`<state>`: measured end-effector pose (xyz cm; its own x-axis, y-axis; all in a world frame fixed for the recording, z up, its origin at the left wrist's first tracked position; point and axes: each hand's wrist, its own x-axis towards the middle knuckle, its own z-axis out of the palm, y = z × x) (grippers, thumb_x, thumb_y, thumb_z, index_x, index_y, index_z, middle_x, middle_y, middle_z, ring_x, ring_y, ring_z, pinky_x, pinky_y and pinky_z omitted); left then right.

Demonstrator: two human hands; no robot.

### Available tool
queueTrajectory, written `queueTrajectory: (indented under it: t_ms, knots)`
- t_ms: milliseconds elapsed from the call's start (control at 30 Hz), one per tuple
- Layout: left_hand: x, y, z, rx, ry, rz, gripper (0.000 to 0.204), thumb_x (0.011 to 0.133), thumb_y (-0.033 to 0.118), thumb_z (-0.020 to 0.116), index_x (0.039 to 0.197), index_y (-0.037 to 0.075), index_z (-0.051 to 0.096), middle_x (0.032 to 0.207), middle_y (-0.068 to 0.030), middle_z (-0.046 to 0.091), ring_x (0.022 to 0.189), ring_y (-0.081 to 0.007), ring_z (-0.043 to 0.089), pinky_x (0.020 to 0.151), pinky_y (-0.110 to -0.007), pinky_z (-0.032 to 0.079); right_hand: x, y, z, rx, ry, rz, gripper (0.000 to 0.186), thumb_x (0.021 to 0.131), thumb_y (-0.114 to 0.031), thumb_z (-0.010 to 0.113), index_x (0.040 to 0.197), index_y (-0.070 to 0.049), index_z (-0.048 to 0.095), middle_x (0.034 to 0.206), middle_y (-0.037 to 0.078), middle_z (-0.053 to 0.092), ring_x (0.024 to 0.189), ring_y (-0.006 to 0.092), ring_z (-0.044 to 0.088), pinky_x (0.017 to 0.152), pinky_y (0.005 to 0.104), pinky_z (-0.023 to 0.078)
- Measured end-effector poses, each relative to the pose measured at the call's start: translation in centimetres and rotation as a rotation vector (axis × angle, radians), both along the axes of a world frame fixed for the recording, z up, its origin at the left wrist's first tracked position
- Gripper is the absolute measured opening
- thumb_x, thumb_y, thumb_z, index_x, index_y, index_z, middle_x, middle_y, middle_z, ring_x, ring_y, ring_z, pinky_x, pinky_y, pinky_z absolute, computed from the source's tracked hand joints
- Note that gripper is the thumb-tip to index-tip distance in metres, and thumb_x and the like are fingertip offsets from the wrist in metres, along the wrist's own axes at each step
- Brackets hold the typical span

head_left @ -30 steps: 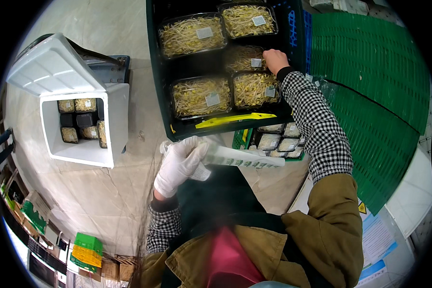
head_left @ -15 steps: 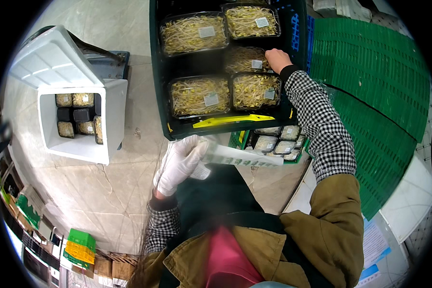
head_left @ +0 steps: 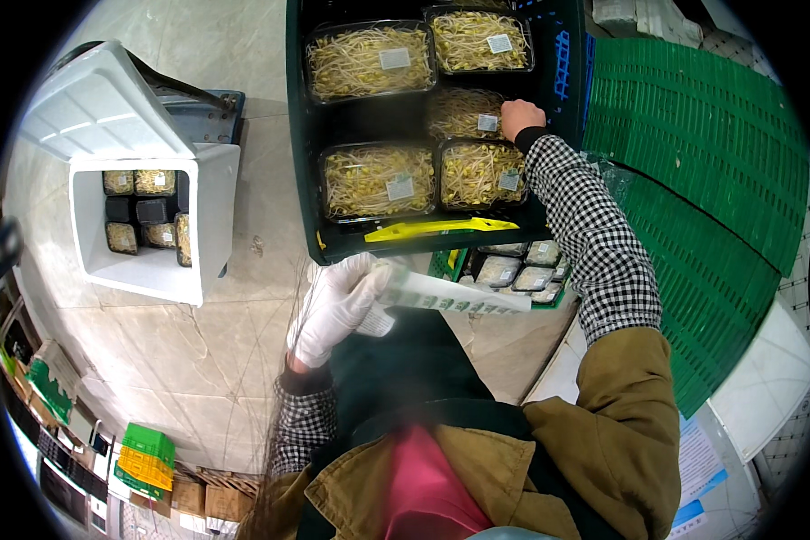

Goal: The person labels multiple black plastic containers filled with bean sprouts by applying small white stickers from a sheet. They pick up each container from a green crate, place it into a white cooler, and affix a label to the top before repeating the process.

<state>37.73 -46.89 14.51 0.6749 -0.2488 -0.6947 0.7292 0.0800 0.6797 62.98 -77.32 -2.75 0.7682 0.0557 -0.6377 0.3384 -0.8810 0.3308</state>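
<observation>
My left hand (head_left: 333,306), in a white glove, is closed round a strip of printed labels (head_left: 454,292) that hangs out to the right, below the crate's near edge. My bare right hand (head_left: 522,118) reaches into the dark green crate (head_left: 333,245). Its fingers are curled at the right end of a tray of bean sprouts (head_left: 463,112) lying lower than those around it; whether they hold anything is hidden. That tray bears a white label (head_left: 487,122) beside my fingers. Other clear-lidded sprout trays (head_left: 378,184) around it also carry white labels.
On the left, a white foam box (head_left: 216,225) with its lid raised holds several trays. Another green crate (head_left: 549,301) of packed trays sits below the dark crate's near edge. Large green slatted panels (head_left: 693,126) line the right side. Stacked crates (head_left: 144,459) stand at the lower left.
The view has shifted slightly, with the crate a little farther right. My right hand is slightly lower against the same tray. My left hand still grips the label strip.
</observation>
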Motion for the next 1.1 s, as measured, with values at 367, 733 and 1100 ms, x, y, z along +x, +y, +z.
queueTrajectory:
  t_ms: [367,733,1100]
  knots:
    - [-0.4,0.9,-1.3,0.156,-0.145,-0.061,0.024,0.095,0.023,0.06,0.091,0.001,0.067,0.069,-0.0024,0.065,0.058,-0.0078,0.06,0.055,-0.023,0.047,1.9,-1.7,1.6,0.354,0.048,-0.053,0.018,0.078,-0.02,0.071,0.085,-0.003,0.071,0.083,0.018,0.069,0.082,0.0335,0.068,0.071,0.0448,0.055]
    - [0.9,0.3,-0.8,-0.007,-0.016,-0.038,0.025,0.095,0.023,0.062,0.094,-0.001,0.066,0.071,-0.0016,0.066,0.061,-0.0037,0.057,0.054,-0.021,0.047,-2.6,-3.3,4.0,0.588,0.027,-0.038,0.027,0.094,-0.025,0.051,0.098,-0.004,0.066,0.087,0.018,0.068,0.083,0.0374,0.065,0.075,0.049,0.051]
    - [2.9,-1.5,-1.5,-0.007,-0.04,-0.172,0.022,0.095,0.022,0.061,0.095,0.001,0.067,0.071,-0.0058,0.065,0.055,-0.009,0.06,0.055,-0.024,0.049,-5.7,-3.6,6.9,0.906,0.031,0.061,0.02,0.091,-0.019,0.058,0.104,-0.005,0.062,0.099,0.012,0.063,0.092,0.0334,0.06,0.08,0.0427,0.048]
